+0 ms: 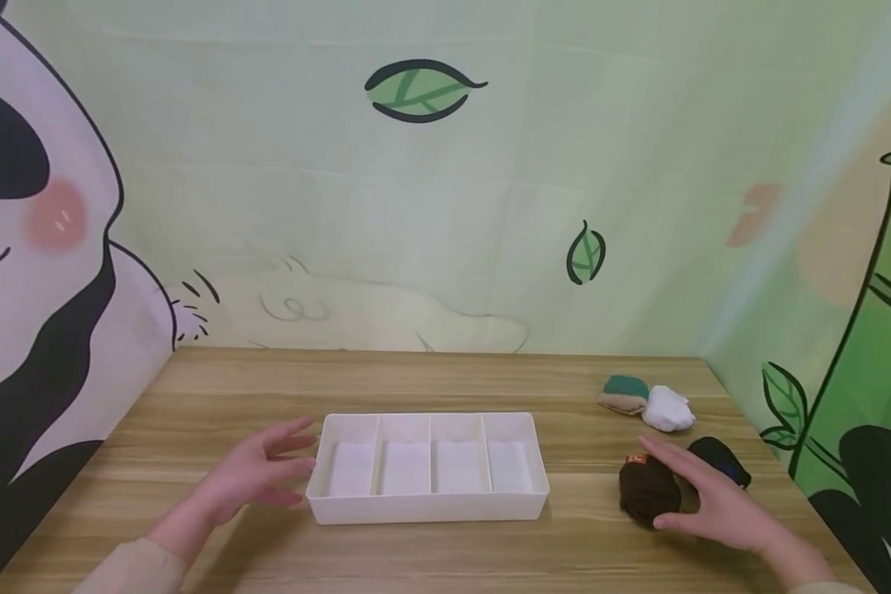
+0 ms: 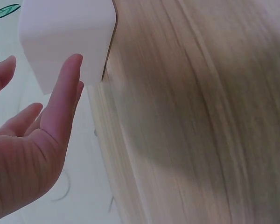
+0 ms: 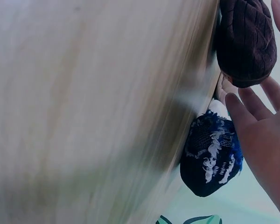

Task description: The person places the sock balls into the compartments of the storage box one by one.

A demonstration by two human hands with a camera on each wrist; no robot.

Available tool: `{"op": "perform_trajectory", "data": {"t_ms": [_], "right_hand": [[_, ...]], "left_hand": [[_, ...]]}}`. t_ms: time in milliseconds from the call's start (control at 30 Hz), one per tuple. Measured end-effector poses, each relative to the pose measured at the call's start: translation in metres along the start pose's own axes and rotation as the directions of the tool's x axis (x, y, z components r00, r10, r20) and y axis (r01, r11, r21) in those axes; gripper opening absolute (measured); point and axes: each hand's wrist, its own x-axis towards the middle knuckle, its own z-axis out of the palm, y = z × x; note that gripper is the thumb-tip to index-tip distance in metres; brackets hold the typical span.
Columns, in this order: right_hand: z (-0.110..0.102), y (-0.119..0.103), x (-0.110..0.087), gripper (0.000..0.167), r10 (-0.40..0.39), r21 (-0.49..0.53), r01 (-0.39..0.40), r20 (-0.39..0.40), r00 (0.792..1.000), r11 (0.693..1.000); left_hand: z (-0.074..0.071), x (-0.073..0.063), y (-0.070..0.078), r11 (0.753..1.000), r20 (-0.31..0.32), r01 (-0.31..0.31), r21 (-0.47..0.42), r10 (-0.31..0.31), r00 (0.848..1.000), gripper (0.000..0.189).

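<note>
A white four-slot plastic box (image 1: 426,509) lies on the wooden table, its compartments bare. Beside its left end hovers my left hand (image 1: 256,470), fingers extended and holding nothing; the left wrist view shows the hand by the box's end wall (image 2: 67,56). On the right, my right hand (image 1: 723,503) reaches with spread fingers and thumb around the near side of a dark brown rolled sock (image 1: 648,497). Whether it touches the sock I cannot tell. Just behind that hand sits a black rolled sock (image 1: 715,456); the right wrist view shows blue and white loose threads on it (image 3: 212,156).
Farther back on the right, a white rolled sock (image 1: 668,409) touches a green and beige rolled sock (image 1: 624,395). Bare tabletop (image 1: 582,462) separates the box from the socks. A printed cloth backdrop (image 1: 416,206) with leaves and a panda rises behind the table.
</note>
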Motion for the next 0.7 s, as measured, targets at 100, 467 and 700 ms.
{"op": "perform_trajectory", "data": {"t_ms": [100, 467, 700], "right_hand": [[0.001, 0.001, -0.001, 0.096, 0.012, -0.017, -0.012, 0.003, 1.000, 1.000], [0.008, 0.005, 0.001, 0.090, 0.029, -0.029, -0.028, 0.038, 0.999, 0.999], [0.013, 0.006, 0.003, 0.083, -0.011, 0.055, 0.009, 0.041, 0.999, 0.998]], "left_hand": [[-0.001, 0.002, 0.000, 1.000, 0.029, -0.004, -0.007, 0.005, 1.000, 0.078], [-0.001, 0.005, -0.001, 1.000, 0.052, -0.017, -0.018, 0.018, 0.998, 0.077], [0.001, 0.007, -0.006, 1.000, 0.046, -0.019, -0.007, 0.019, 0.999, 0.076]]}}
